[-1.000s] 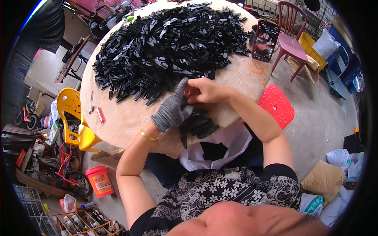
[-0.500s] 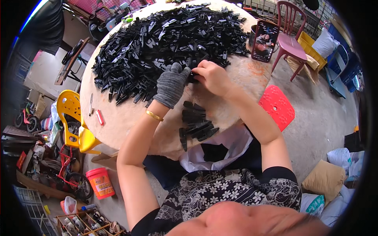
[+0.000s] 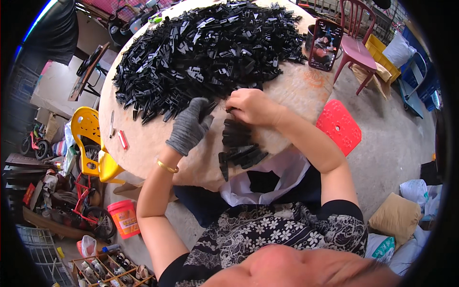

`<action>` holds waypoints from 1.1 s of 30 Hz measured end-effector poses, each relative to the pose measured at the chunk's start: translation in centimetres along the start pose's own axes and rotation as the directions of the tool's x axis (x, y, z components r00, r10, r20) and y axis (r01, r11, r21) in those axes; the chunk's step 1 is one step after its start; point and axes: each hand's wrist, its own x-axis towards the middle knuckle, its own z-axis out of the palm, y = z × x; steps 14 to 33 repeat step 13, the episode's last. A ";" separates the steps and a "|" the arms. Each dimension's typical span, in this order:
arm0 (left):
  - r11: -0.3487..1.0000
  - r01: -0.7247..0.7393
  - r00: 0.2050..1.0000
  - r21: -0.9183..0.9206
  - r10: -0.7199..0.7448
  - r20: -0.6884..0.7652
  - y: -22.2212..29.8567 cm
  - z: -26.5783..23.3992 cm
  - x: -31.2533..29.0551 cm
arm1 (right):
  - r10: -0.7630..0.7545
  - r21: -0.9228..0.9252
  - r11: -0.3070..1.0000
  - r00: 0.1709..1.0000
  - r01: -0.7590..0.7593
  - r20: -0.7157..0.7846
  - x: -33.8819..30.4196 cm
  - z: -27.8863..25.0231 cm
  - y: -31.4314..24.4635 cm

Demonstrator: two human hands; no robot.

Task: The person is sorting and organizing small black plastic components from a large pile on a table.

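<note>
A large heap of small black plastic pieces (image 3: 201, 62) covers the far part of the round table. My left hand (image 3: 187, 128), in a grey knit glove, is at the heap's near edge. Its thumb stands apart from the fingers, and dark pieces lie just beyond them. Bare, my right hand (image 3: 253, 106) pinches a black plastic piece (image 3: 229, 110), mostly covered by the fingers. Just below that hand, a smaller group of black pieces (image 3: 237, 136) lies in a rough row toward the table's near edge.
The round table (image 3: 143, 158) has a tan cover. A pen (image 3: 112, 125) and a red-and-white stick (image 3: 123, 140) lie at left; a phone (image 3: 325, 45) stands at right. A white plastic bag (image 3: 282, 184) hangs at the near edge. Nearby are a yellow chair (image 3: 87, 138) and red stool (image 3: 338, 128).
My hands have parted. The gloved left hand has drawn back down and left; the right has come slightly nearer, above the small group, with a piece in its fingers.
</note>
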 end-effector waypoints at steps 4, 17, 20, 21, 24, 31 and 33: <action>0.990 0.108 0.981 0.085 -0.120 0.152 -0.3 -0.5 -1.5 | 0.009 0.068 0.998 1.000 -0.008 -0.013 -0.2 0.0 0.2; 0.988 -0.075 0.995 0.137 0.066 0.074 -1.0 0.4 -1.2 | 0.170 -0.050 0.985 0.960 -0.162 0.223 0.1 -0.6 -0.6; 0.988 -0.075 0.995 0.137 0.066 0.074 -1.0 0.4 -1.2 | 0.170 -0.050 0.985 0.960 -0.162 0.223 0.1 -0.6 -0.6; 0.988 -0.075 0.995 0.137 0.066 0.074 -1.0 0.4 -1.2 | 0.170 -0.050 0.985 0.960 -0.162 0.223 0.1 -0.6 -0.6; 0.988 -0.075 0.995 0.137 0.066 0.074 -1.0 0.4 -1.2 | 0.170 -0.050 0.985 0.960 -0.162 0.223 0.1 -0.6 -0.6; 0.988 -0.075 0.995 0.137 0.066 0.074 -1.0 0.4 -1.2 | 0.170 -0.050 0.985 0.960 -0.162 0.223 0.1 -0.6 -0.6; 0.988 -0.075 0.995 0.137 0.066 0.074 -1.0 0.4 -1.2 | 0.170 -0.050 0.985 0.960 -0.162 0.223 0.1 -0.6 -0.6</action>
